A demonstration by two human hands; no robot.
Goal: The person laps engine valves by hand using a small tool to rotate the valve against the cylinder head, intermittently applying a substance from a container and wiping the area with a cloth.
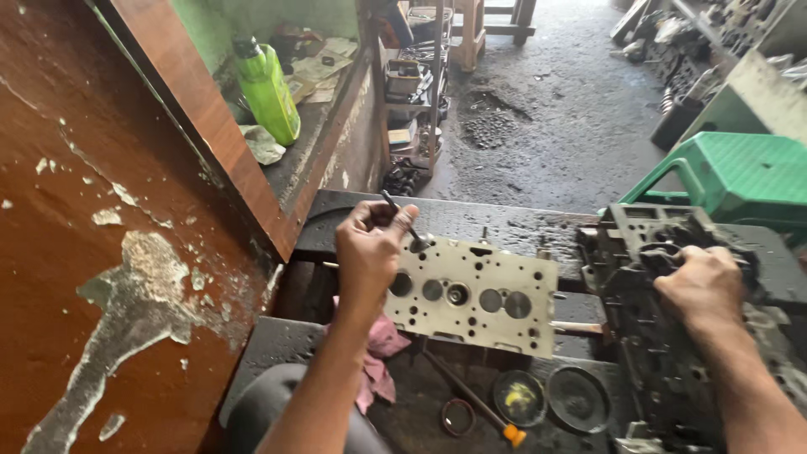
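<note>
At far-left corner of cylinder head [475,294]: my left hand [367,252] pinches valve [403,222], stem tilted up-left, head end down in end port. Right hand [704,286] farther off, fingers curled over dark engine block [664,336] just right of cyl. head.

Engine workshop; cylinder head [475,294], grimy floor [555,126]

Dark greasy workbench [504,220], cylinder head [479,294], engine block [656,336], pink rag [382,357]
</note>
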